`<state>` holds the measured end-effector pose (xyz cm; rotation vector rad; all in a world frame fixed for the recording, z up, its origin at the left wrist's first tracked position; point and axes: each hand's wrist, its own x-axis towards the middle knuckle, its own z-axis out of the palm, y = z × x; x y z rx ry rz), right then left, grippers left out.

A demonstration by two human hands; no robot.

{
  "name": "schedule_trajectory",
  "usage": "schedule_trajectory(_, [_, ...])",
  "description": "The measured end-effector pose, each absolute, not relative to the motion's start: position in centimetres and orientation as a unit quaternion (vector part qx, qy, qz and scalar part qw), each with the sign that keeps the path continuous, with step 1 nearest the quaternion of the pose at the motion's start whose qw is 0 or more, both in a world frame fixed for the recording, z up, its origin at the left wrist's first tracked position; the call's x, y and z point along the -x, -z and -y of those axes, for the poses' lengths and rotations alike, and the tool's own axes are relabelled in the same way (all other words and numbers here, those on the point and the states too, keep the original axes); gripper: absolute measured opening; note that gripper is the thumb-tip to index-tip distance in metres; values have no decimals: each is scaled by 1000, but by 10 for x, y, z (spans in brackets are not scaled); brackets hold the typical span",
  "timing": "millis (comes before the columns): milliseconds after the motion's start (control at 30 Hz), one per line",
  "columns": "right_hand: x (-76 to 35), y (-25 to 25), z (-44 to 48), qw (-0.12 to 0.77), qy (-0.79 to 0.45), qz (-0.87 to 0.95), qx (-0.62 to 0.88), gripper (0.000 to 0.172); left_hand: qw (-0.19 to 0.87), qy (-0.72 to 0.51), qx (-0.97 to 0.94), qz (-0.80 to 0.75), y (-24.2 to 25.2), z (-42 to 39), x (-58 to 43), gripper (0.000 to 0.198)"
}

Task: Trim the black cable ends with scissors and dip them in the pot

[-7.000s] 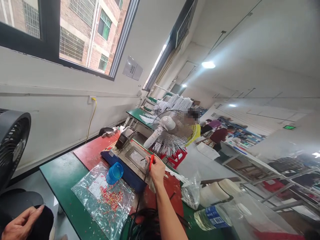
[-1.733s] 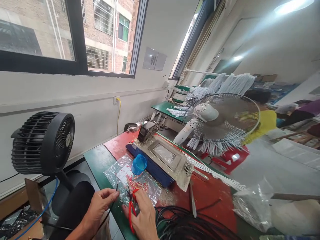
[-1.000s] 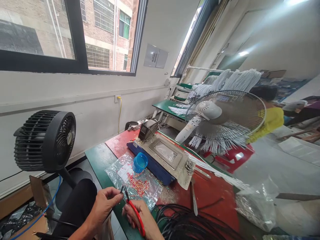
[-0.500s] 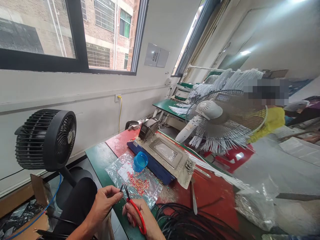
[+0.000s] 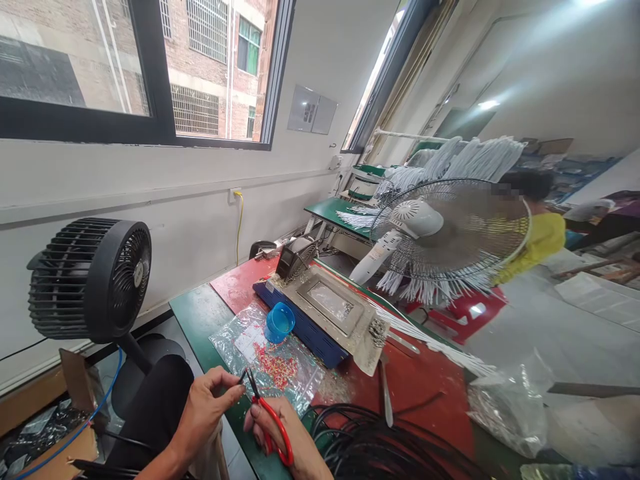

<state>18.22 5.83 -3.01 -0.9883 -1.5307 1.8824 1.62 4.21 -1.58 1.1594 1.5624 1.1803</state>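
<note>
While the left hand [image 5: 207, 407] pinches a thin black wire [image 5: 242, 378] over the worktop [image 5: 200, 317] edge, right hand [image 5: 280, 437] gripping red-handled cutters [image 5: 270, 420] at its tip, bag of red bits [image 5: 275, 367] beyond, blue cup [image 5: 279, 323], blue machine [image 5: 320, 320]

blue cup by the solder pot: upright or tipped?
Tipped. The blue cup lies on its side on the clear plastic bag, its open mouth facing the camera, against the blue-based machine.
</note>
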Motion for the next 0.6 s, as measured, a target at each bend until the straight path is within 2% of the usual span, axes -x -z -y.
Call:
schedule_trajectory(200, [-183, 27, -58, 258, -712, 544, 361, 52, 427, -480, -449, -621, 18, -42, -17, 20])
schedule_trajectory(367, [-182, 33, -64, 311, -697, 493, 417, 55, 470, -508, -398, -602, 11, -40, -20, 25])
schedule_trajectory(600, [-160, 17, -47, 359, -480, 661, 450, 36, 598, -496, -263, -572, -3, -34, -20, 38])
